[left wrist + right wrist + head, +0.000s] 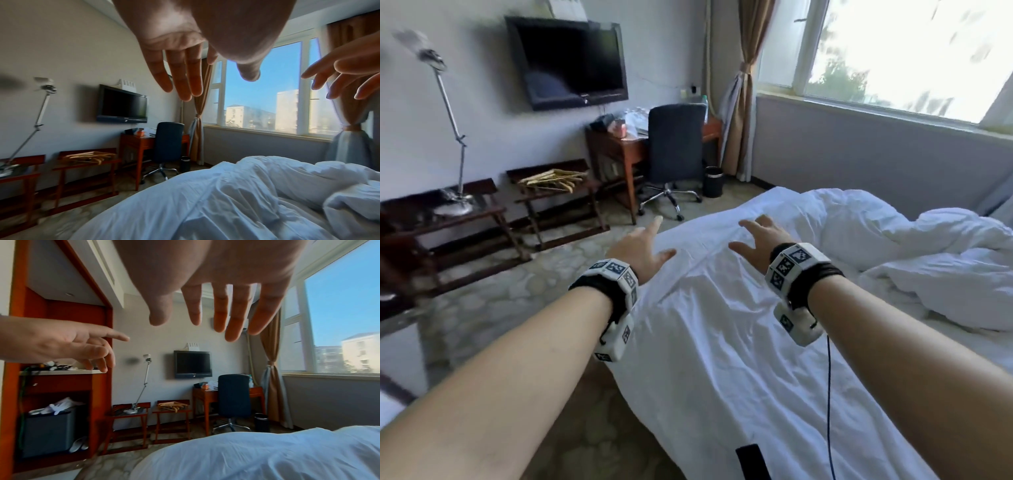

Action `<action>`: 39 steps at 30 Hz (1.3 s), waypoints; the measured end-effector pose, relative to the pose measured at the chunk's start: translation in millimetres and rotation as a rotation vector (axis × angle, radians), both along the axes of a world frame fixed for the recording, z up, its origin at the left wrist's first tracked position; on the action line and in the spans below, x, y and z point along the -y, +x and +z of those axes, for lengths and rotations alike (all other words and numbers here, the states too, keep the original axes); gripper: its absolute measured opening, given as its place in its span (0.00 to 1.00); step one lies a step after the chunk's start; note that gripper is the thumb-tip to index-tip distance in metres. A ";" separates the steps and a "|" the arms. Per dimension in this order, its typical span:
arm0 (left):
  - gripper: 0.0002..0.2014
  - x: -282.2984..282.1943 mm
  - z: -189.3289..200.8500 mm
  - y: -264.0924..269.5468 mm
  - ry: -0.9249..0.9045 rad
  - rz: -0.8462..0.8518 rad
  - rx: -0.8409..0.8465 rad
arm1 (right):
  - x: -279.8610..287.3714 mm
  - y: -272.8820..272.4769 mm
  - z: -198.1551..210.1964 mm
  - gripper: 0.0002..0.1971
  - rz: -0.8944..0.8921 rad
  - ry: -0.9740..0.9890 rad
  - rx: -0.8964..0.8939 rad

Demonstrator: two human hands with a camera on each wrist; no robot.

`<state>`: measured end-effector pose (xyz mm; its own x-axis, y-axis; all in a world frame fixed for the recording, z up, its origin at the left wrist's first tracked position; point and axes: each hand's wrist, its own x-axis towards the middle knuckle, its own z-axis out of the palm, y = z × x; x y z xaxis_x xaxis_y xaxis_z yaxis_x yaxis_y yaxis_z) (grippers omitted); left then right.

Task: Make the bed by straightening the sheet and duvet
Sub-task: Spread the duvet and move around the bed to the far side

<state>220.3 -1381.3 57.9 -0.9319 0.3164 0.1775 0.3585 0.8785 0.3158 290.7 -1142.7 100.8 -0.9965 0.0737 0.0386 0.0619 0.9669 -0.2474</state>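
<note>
Both forearms extend forward over the bed. The left hand point(642, 245) is held palm down with fingers straight and spread above the bed's left edge, holding nothing. The right hand point(763, 240) is likewise flat and splayed, empty, above the wrinkled white sheet point(722, 342). Neither hand visibly touches the fabric. The duvet point(914, 246) lies bunched at the far right of the bed, beneath the window point(914, 51).
</note>
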 end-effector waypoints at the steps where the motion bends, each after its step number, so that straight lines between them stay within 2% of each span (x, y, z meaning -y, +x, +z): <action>1: 0.37 14.3 -2.0 -9.4 0.005 0.022 0.007 | 12.9 -16.8 -1.2 0.30 0.029 0.004 0.003; 9: 0.37 121.5 -15.5 -90.1 -0.045 0.267 0.055 | 117.0 -174.3 -35.0 0.31 0.247 -0.056 0.034; 15: 0.37 195.0 3.1 -154.0 -0.070 0.434 0.033 | 200.5 -284.0 -34.3 0.32 0.402 -0.093 0.055; 21: 0.36 275.3 -1.5 -220.3 -0.060 0.543 0.035 | 293.9 -379.5 -38.2 0.32 0.535 -0.077 0.062; 26: 0.36 345.9 -23.3 -316.5 -0.068 0.525 0.046 | 371.7 -466.7 -55.5 0.32 0.564 -0.051 0.065; 31: 0.36 414.9 -25.9 -431.8 -0.067 0.453 0.058 | 432.0 -571.6 -63.1 0.32 0.450 -0.067 0.071; 35: 0.36 452.7 -9.2 -523.8 -0.113 0.386 0.033 | 457.4 -641.7 -55.9 0.32 0.372 -0.095 0.073; 39: 0.35 453.8 -7.6 -618.7 -0.122 0.302 0.016 | 457.7 -715.3 -58.4 0.32 0.278 -0.115 0.063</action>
<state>-398.4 -1835.2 50.3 -0.9892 0.0432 0.1397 0.0716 0.9761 0.2051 -424.6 -1600.4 42.4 -0.9793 -0.2015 -0.0170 -0.1820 0.9150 -0.3602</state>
